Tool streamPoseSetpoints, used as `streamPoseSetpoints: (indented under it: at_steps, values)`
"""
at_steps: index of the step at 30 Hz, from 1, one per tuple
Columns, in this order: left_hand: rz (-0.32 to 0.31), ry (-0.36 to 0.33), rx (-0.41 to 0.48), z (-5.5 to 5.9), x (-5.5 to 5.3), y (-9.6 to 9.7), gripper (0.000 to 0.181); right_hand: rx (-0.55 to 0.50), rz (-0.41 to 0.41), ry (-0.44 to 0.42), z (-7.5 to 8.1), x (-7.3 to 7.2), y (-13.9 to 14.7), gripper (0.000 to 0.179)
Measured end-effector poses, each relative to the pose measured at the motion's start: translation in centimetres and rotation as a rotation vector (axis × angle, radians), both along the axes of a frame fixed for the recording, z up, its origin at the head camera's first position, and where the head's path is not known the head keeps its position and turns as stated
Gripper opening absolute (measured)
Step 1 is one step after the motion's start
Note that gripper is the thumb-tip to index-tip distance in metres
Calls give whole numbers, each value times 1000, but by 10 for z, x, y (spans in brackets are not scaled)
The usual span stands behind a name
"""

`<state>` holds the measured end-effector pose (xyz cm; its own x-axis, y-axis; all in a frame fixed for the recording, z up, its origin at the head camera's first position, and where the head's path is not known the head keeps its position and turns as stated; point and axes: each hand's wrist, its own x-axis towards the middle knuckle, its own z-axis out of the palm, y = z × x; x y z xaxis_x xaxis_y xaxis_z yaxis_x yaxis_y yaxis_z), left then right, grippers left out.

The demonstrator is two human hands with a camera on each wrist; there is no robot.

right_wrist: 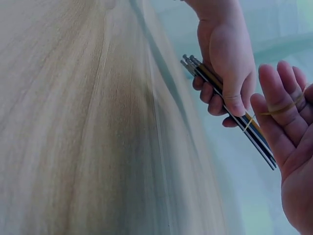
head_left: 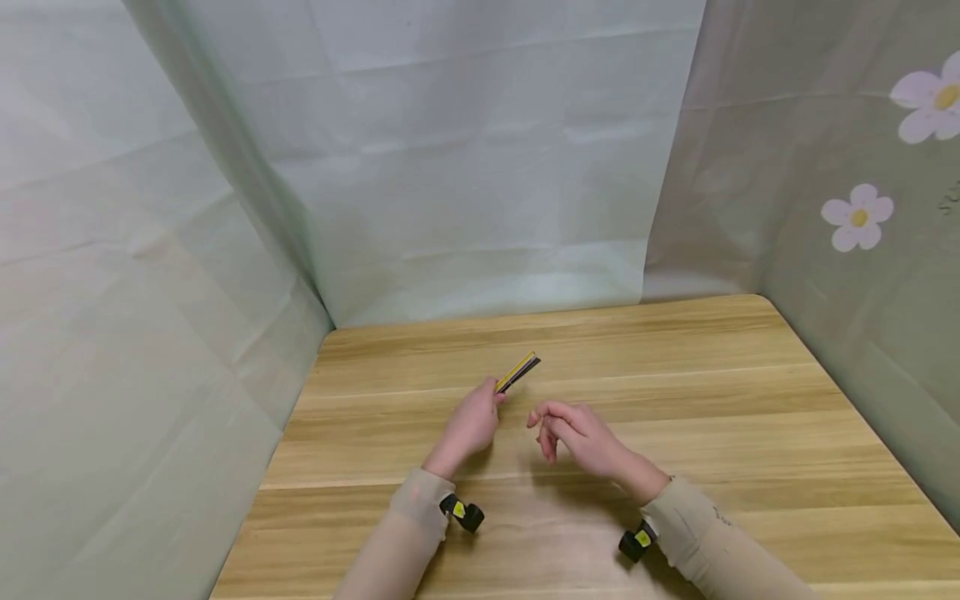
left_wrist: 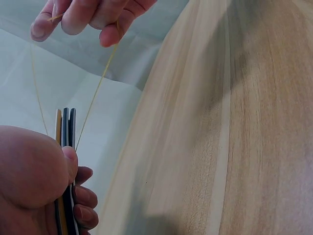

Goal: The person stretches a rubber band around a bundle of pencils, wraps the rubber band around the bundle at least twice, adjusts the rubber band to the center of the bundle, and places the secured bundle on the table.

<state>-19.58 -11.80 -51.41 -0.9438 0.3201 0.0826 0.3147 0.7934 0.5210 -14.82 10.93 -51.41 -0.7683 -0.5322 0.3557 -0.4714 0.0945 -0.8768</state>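
- The left hand (head_left: 468,421) had a snug, narrow grip on a bundle of slim, straight, pen-like sticks, dark, yellow and pale (left_wrist: 65,125), with its fingers curled round them and its thumb laid along the side.
- That bundle was held above the pale wood-grain table (head_left: 675,375), slanting so that one end stuck out past the thumb, away from the person and toward the right.
- A thin yellow elastic band (left_wrist: 104,76) crossed the bundle just beyond the left thumb; I couldn't tell whether it went fully round.
- From there two taut strands ran to the right hand (head_left: 581,437), near the bundle but apart from it.
- The right hand's grip was loose: bent fingers, somewhat spread, had the band hooked across them.
- Each beige sleeve (head_left: 397,542) had a small black camera (head_left: 471,517) at its cuff.
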Motion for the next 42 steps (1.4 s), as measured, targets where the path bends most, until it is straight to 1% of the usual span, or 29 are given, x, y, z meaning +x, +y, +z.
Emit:
streamPoseSetpoints:
  at_steps: [3, 7, 9, 11, 14, 15, 17, 20, 23, 26, 29, 32, 36, 39, 42]
  values:
    - [4, -16, 13, 1, 0, 0, 11, -7, -9, -26, 0, 1, -1, 28]
    - [6, -35, 22, 1, -1, -1, 11, -5, -17, -11, 0, 1, -3, 32]
    - [3, -37, 23, 0, -1, -1, 10, -17, -4, -10, -1, 0, -4, 34]
    - [-3, -39, 26, 0, -1, -1, 9, -39, 16, -32, -2, 0, -5, 35]
    - [-11, -42, 29, 0, 0, -1, 10, -85, 39, -114, -3, 0, -6, 37]
    - [-13, -41, 29, 0, 0, -1, 10, -102, 38, -153, -3, 1, -6, 39]
    - [-9, -42, 35, 1, 0, 0, 12, -146, 32, -233, -4, 2, -7, 46]
    - [-2, -24, 54, 2, 0, 1, 11, -216, 15, -342, -5, 2, -9, 59]
    - [8, -13, 69, 3, -1, 2, 11, -275, -7, -420, -7, 2, -12, 66]
    - [19, -11, 69, 4, 0, 3, 13, -310, -46, -490, -10, 2, -16, 65]
    - [29, 3, 73, 5, 2, 4, 14, -355, -92, -582, -11, 1, -21, 63]
    - [24, 39, 80, 5, 4, 5, 14, -436, -128, -694, -9, 0, -25, 59]
    - [-5, 88, 76, 3, 5, 5, 11, -565, -178, -825, -6, -5, -26, 53]
    - [-25, 119, 72, 1, 5, 5, 8, -616, -211, -881, -4, -8, -25, 50]
    - [-48, 151, 56, -1, 7, 5, 6, -625, -237, -916, -3, -10, -23, 51]
